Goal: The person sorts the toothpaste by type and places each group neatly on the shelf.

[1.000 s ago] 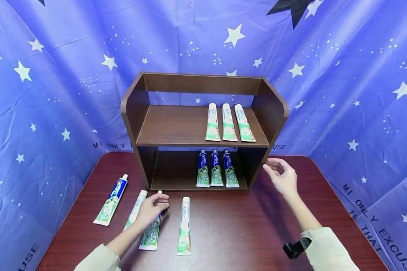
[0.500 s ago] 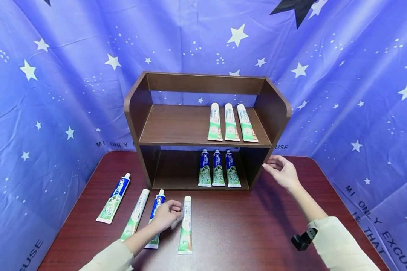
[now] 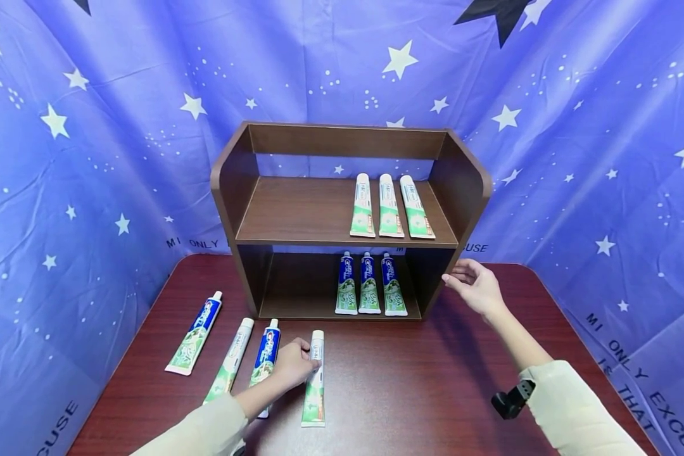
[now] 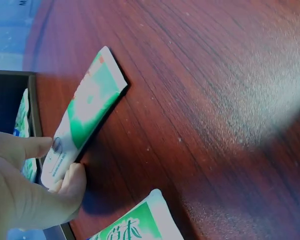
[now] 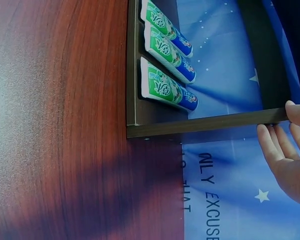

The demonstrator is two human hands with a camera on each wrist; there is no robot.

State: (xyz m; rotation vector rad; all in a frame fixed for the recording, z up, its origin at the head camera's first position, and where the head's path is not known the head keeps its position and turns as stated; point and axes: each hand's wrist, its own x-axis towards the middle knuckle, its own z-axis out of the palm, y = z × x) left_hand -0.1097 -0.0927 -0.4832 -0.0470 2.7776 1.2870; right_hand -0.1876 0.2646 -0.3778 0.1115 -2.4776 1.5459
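Note:
My left hand (image 3: 296,364) pinches a white-and-green toothpaste tube (image 3: 315,399) near its capped end, thumb and fingers on opposite sides of it. The tube lies on the table in front of the shelf; in the left wrist view its flat end (image 4: 102,82) points away from the hand. My right hand (image 3: 477,291) holds the right side panel of the brown two-tier shelf (image 3: 346,244). Its thumb and fingers straddle the panel's front edge (image 5: 225,121) in the right wrist view. Left of my left hand lie a blue-and-green tube (image 3: 266,351) and another white-and-green tube (image 3: 230,361).
Three white-and-green tubes (image 3: 390,212) lie on the upper tier's right side. Below them, three blue-and-green tubes (image 3: 368,291) rest on the lower tier. Another blue-and-green tube (image 3: 196,335) is at the table's left. A blue star-patterned curtain (image 3: 120,139) hangs behind the table.
My left hand has moved right, passing over the blue-and-green tube, and has taken hold of the rightmost white-and-green tube on the table. My right hand stays at the shelf's side panel.

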